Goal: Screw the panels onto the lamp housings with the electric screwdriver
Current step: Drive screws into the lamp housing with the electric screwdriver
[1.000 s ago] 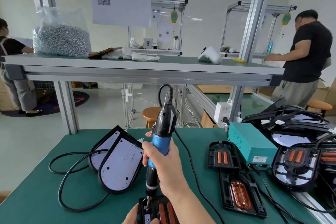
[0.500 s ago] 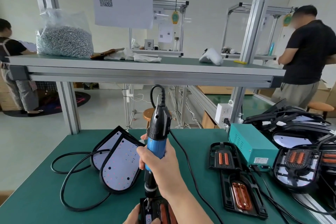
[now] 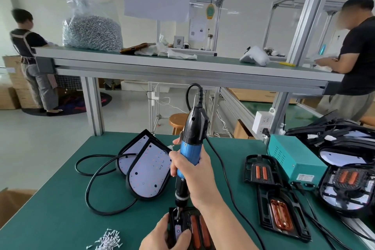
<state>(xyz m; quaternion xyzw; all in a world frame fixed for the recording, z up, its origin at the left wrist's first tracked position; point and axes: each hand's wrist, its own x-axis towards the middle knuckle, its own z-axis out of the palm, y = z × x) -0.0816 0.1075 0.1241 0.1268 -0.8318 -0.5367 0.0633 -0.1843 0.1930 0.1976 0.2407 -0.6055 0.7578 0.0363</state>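
Note:
My right hand (image 3: 194, 176) grips the blue and black electric screwdriver (image 3: 189, 148), held nearly upright with its bit down on a black panel with orange strips (image 3: 195, 229) at the table's near edge. My left hand (image 3: 162, 235) holds that panel at its left side, thumb on top. Two black lamp housings with white LED boards (image 3: 148, 170) lie overlapped to the left, their black cable looping around them. A pile of loose screws (image 3: 107, 239) lies at the near left.
Two more panels (image 3: 278, 207) lie to the right, beside a teal power box (image 3: 294, 158). Stacked lamp housings (image 3: 349, 180) fill the far right. A shelf (image 3: 182, 67) overhead carries a bag of screws (image 3: 91, 28). Two people stand in the background.
The view has tilted down, bringing the panel, my left hand and the screw pile into sight. The screwdriver has stayed on the panel, tilting slightly.

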